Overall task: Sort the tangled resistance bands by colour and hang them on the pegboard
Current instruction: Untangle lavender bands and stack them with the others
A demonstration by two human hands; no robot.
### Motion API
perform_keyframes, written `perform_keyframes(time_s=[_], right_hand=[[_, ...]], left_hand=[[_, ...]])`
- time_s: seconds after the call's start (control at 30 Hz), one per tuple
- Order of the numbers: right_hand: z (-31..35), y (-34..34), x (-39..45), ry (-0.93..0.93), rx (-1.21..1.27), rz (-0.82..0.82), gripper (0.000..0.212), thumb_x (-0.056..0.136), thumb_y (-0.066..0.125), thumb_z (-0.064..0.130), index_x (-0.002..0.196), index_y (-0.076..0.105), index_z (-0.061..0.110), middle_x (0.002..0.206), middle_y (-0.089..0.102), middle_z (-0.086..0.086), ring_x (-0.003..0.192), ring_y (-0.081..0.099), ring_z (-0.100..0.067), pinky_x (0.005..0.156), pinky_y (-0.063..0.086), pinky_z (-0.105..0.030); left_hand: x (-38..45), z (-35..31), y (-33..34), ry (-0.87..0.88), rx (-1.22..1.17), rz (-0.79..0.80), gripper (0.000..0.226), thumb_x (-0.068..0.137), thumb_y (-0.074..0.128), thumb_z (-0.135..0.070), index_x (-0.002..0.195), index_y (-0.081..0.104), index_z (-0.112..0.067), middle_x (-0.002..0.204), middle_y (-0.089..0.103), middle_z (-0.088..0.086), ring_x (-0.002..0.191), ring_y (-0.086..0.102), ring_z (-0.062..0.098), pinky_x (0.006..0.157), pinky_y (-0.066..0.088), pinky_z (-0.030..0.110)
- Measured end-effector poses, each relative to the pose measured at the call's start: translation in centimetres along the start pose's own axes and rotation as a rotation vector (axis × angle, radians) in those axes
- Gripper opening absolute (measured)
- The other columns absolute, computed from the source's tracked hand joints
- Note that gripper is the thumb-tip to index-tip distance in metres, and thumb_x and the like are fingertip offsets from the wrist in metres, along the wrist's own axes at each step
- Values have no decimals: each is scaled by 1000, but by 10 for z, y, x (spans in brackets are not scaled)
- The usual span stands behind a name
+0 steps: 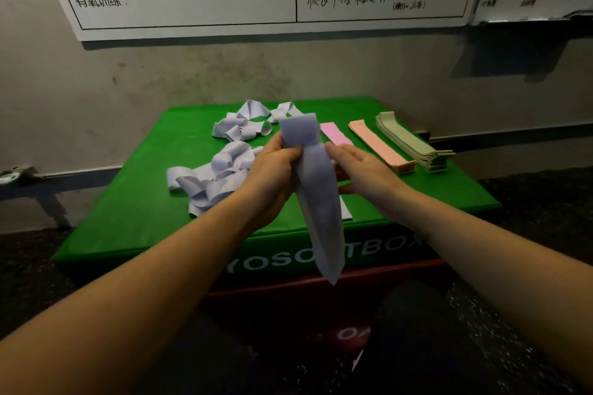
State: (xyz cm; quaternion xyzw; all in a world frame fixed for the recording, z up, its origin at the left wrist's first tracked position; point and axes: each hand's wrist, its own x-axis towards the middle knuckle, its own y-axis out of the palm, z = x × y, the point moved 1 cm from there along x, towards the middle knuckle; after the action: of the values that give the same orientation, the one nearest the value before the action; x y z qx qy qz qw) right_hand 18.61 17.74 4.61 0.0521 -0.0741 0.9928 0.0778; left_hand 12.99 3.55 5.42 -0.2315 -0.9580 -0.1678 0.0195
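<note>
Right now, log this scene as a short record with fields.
surface: green box top
held: lilac band, hanging down past the box's front edge
left hand: grips the band near its top
right hand: fingers straight, beside the band
unsorted: tangled lilac bands on the left
sorted: pink band, salmon stack, grey-green stack on the right
wall: whiteboard
pegboard: not in view
</note>
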Motion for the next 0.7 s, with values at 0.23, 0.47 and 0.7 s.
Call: perform_keyframes(time_s=[0.23,0.47,0.7], right_hand=[[-39,-11,11,47,-238,102,14,102,49,15,98,58,25,78,59,-3,73,55,-12,61,48,-25],[-71,-29,34,103,-412,38,10,101,53,26,107,60,22,74,60,-5,61,52,-10,57,39,-27],[-108,-47,39,64,-315,23,51,89,62,4,119,36,36,84,59,-6,52,50,-14,53,41,-28]], left_hand=[[41,2,4,-107,-317,9,43,103,28,-3,143,40,-8,116,65,18,95,69,33,74,62,41],[96,15,8,-183,-243,-151,36,105,30,-13,137,46,-7,102,65,7,86,64,20,73,56,34],[163,36,2,-141,-124,-282,31,102,39,-5,131,49,-4,92,66,10,81,65,23,64,56,34]])
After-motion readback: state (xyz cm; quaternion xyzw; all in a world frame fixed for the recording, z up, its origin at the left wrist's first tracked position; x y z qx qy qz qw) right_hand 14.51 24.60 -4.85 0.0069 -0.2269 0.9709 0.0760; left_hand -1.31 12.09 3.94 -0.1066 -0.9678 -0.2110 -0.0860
